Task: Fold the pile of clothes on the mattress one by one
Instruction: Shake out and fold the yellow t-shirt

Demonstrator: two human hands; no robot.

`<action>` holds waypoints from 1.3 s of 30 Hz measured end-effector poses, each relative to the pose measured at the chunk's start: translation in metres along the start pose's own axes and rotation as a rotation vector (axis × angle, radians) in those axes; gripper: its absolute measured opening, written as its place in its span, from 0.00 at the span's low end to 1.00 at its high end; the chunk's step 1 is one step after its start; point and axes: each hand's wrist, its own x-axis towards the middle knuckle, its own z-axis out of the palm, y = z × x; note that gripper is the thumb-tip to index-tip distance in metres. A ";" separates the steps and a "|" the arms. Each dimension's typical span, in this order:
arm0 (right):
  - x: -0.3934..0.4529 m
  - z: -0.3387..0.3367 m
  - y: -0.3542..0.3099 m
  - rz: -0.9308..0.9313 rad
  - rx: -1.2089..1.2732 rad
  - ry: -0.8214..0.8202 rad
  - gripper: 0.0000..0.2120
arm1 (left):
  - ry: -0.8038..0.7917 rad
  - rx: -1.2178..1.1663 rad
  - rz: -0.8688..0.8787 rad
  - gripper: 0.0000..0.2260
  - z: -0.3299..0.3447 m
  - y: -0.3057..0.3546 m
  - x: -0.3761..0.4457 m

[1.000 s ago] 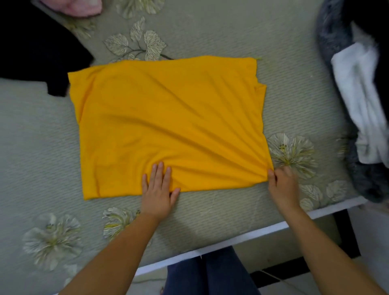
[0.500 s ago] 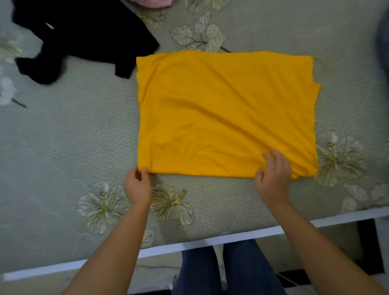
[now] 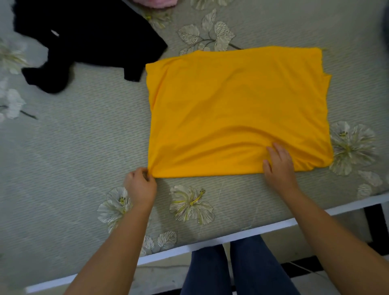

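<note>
The yellow garment (image 3: 237,109), already partly folded into a rectangle, lies flat on the floral mattress (image 3: 73,147) near its front edge. The left hand (image 3: 140,185) pinches the near-left corner; the right hand (image 3: 279,163) presses flat, fingers extended, on the near edge. To square this fold, anchor with the right palm and draw the pinched corner taut leftward until the creases clear.

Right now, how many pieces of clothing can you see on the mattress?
3: a yellow shirt at center, a black garment at top left, and a pink item cut off at the top edge. More may lie out of frame.
</note>
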 end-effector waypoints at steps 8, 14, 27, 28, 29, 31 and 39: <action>0.026 -0.060 0.059 0.383 0.108 0.282 0.23 | -0.149 0.200 0.672 0.19 0.040 0.156 -0.021; 0.048 -0.060 0.085 0.581 0.091 0.097 0.23 | -0.229 0.647 1.272 0.23 0.125 0.336 -0.029; 0.043 -0.064 0.105 0.487 0.274 0.150 0.08 | -0.217 1.062 1.501 0.14 0.174 0.449 -0.018; 0.039 -0.070 0.101 0.456 0.299 0.209 0.05 | -0.208 1.012 1.513 0.13 0.167 0.447 -0.015; 0.035 -0.075 0.095 0.408 0.306 0.291 0.07 | -0.212 0.945 1.521 0.13 0.158 0.443 -0.011; 0.027 -0.085 0.075 0.297 0.267 0.450 0.09 | -0.243 0.796 1.551 0.13 0.134 0.431 -0.001; -0.001 -0.056 -0.060 -0.024 0.199 0.414 0.17 | -0.180 0.716 1.547 0.10 -0.007 0.327 0.058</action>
